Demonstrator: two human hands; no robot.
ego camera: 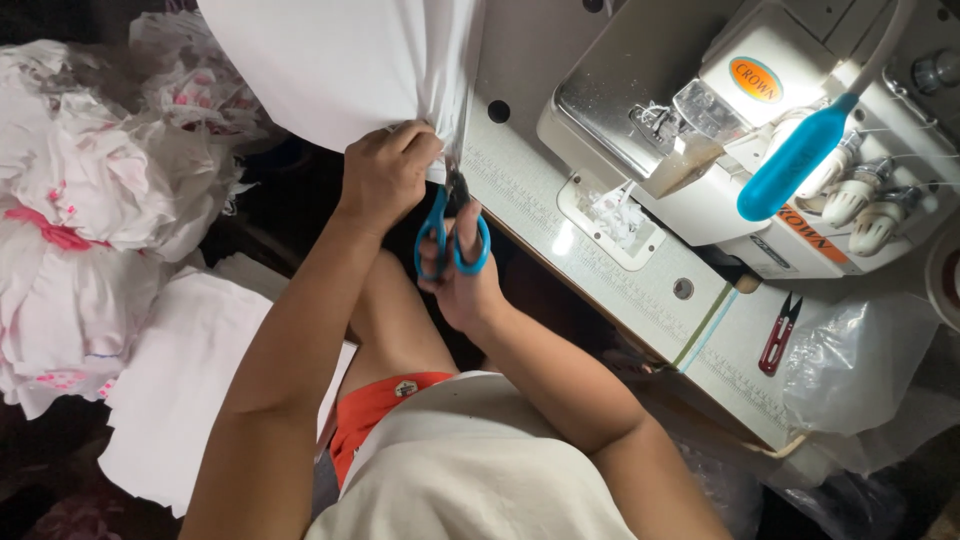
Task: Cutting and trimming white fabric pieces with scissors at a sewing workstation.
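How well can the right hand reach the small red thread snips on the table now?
Probably not at once: the right hand holds the blue scissors at the white cloth. The red snips lie uncovered on the sewing table, further to the right.

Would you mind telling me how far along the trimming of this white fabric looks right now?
Done: a folded white stack lies at the left, though whether it is finished work is unclear. In hand: the left hand bunches the white fabric while the right hand works the blue-handled scissors at its gathered edge. Left: a heap of white and pink pieces sits further left.
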